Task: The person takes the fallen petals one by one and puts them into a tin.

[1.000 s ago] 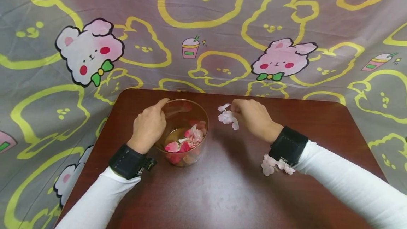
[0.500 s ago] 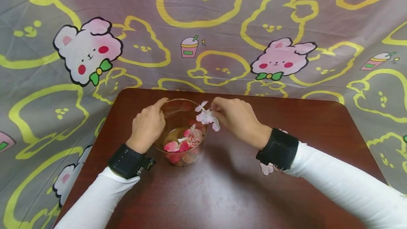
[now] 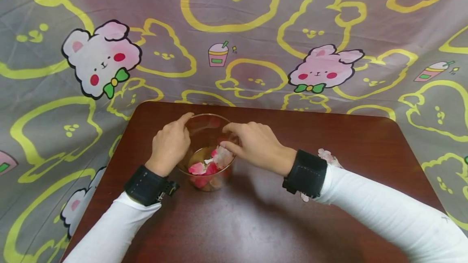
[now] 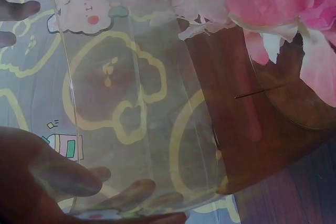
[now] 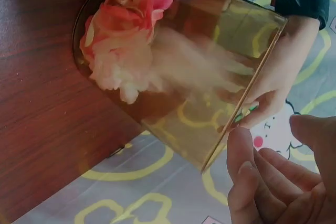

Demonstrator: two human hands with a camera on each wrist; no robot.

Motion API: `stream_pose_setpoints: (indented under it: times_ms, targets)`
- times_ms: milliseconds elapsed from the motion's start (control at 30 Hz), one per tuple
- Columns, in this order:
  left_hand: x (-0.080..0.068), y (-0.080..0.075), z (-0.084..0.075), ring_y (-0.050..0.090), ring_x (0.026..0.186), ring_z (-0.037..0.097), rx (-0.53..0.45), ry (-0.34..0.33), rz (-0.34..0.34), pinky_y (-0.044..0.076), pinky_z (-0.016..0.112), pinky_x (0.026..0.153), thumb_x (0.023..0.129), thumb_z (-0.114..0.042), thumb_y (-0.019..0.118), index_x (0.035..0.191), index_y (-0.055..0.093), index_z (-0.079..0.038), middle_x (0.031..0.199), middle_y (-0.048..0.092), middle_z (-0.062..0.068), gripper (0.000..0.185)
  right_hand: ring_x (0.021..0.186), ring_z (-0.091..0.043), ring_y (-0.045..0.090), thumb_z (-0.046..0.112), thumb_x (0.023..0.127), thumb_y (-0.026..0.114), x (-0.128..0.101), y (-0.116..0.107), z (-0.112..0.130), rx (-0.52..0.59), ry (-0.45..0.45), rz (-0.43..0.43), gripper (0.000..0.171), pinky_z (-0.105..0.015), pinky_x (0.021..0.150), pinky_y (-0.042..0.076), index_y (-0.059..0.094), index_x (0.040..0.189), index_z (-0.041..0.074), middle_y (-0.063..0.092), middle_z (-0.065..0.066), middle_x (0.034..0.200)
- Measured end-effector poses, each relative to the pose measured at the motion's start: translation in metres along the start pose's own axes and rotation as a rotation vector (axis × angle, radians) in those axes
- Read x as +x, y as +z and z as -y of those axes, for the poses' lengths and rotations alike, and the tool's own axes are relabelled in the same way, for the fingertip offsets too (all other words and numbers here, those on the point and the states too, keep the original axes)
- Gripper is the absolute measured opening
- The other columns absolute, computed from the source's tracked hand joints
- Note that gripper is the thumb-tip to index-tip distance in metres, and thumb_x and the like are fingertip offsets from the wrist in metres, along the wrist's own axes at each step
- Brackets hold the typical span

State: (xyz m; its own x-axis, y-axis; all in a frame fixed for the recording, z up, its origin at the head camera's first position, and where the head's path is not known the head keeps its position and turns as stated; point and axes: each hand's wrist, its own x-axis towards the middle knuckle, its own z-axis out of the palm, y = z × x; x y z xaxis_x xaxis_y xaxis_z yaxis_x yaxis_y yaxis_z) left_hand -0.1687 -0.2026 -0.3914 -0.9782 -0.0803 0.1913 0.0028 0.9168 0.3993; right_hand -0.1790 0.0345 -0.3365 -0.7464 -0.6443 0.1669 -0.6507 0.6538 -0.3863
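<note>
A clear amber-tinted glass container (image 3: 199,135) stands on the table, with pink, red and white petals (image 3: 199,169) at its bottom. My left hand (image 3: 170,145) grips its left side at the rim, fingers round the wall. At the right rim is my right hand (image 3: 256,143), thumb and fingers apart over the opening, holding nothing visible. In the head view a pale petal cluster (image 3: 223,157) is inside the container below the right hand. A blurred pale shape (image 5: 191,66) appears inside the glass in the right wrist view.
On the brown table (image 3: 237,230), a small pale blossom cluster (image 3: 327,156) lies to the right, partly covered by my right sleeve. Another petal (image 3: 304,197) peeks out below the right wrist strap. A cartoon-printed cloth (image 3: 252,44) hangs behind the table.
My right hand has moved left to the container's rim and let go of the pale blossom cluster, which is now inside. The left hand has stayed on the container.
</note>
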Motion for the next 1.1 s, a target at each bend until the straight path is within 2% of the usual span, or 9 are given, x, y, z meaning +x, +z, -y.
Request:
stream_pose_setpoints:
  times_ms: [167,333,433,533,633,733,900,1000,1100]
  targets:
    - [0.0,0.0,-0.001,0.068,0.076,0.049,0.002,-0.002,0.001,0.05,0.056,0.056,0.099,-0.01,0.046,0.14,0.057,-0.018,0.1,0.071,0.029,0.043,0.08,-0.011,0.07,0.036,0.096,0.068,-0.003,-0.01,-0.017,0.01,0.065,-0.04,0.03,-0.031,0.062,0.049,0.072,0.115,0.013,0.078,0.001,0.097]
    - [0.0,0.0,0.0,0.068,0.077,0.05,0.006,-0.001,-0.012,0.05,0.058,0.057,0.099,-0.01,0.046,0.14,0.057,-0.018,0.1,0.071,0.03,0.043,0.087,-0.017,0.074,0.036,0.096,0.067,-0.012,-0.021,-0.058,-0.026,0.177,-0.045,0.031,-0.039,0.07,0.056,0.071,0.114,0.011,0.078,-0.001,0.099]
    - [0.0,0.0,0.0,0.068,0.077,0.05,0.007,-0.001,-0.014,0.05,0.058,0.056,0.099,-0.01,0.046,0.139,0.057,-0.018,0.1,0.071,0.03,0.043,0.086,-0.021,0.073,0.036,0.096,0.066,-0.022,-0.023,-0.091,-0.079,0.257,0.016,0.036,-0.042,0.071,0.057,0.07,0.116,0.006,0.077,-0.006,0.098]
    - [0.0,0.001,0.001,0.068,0.077,0.05,0.004,0.001,-0.012,0.05,0.058,0.056,0.099,-0.011,0.046,0.139,0.057,-0.018,0.099,0.071,0.03,0.043,0.085,-0.025,0.071,0.034,0.096,0.066,-0.035,-0.024,-0.123,-0.129,0.357,0.116,0.038,-0.044,0.071,0.057,0.068,0.116,0.002,0.076,-0.01,0.099]
    - [-0.001,0.0,0.001,0.068,0.076,0.05,0.004,0.003,-0.015,0.05,0.058,0.055,0.099,-0.011,0.046,0.139,0.057,-0.018,0.1,0.071,0.03,0.043,0.083,-0.027,0.07,0.033,0.096,0.066,-0.049,-0.026,-0.15,-0.151,0.451,0.208,0.042,-0.044,0.068,0.056,0.066,0.118,-0.003,0.075,-0.014,0.097]
    - [-0.002,-0.001,0.001,0.068,0.075,0.05,0.003,0.007,-0.025,0.05,0.058,0.055,0.099,-0.01,0.046,0.139,0.058,-0.017,0.1,0.071,0.03,0.043,0.078,-0.026,0.067,0.033,0.094,0.068,-0.061,-0.026,-0.172,-0.179,0.518,0.261,0.045,-0.041,0.062,0.052,0.063,0.118,-0.004,0.072,-0.014,0.092]
    - [-0.002,-0.001,0.002,0.068,0.077,0.051,-0.003,0.006,-0.028,0.05,0.059,0.057,0.099,-0.01,0.045,0.139,0.058,-0.017,0.101,0.071,0.03,0.043,0.074,-0.026,0.063,0.034,0.092,0.07,-0.081,-0.02,-0.2,-0.245,0.592,0.347,0.046,-0.041,0.06,0.046,0.063,0.115,-0.006,0.07,-0.014,0.086]
    - [-0.001,0.0,0.001,0.068,0.079,0.053,-0.003,0.003,-0.024,0.05,0.061,0.058,0.098,-0.01,0.044,0.139,0.058,-0.018,0.102,0.071,0.031,0.044,0.071,-0.026,0.064,0.034,0.093,0.069,-0.094,-0.017,-0.21,-0.239,0.642,0.425,0.043,-0.043,0.062,0.046,0.066,0.109,-0.005,0.071,-0.014,0.086]
    - [-0.001,0.001,0.001,0.068,0.079,0.053,0.0,0.009,-0.025,0.05,0.062,0.058,0.098,-0.009,0.044,0.139,0.058,-0.018,0.101,0.07,0.031,0.044,0.072,-0.027,0.065,0.033,0.09,0.072,-0.105,-0.016,-0.216,-0.231,0.668,0.459,0.041,-0.047,0.063,0.047,0.067,0.104,-0.005,0.072,-0.017,0.089]
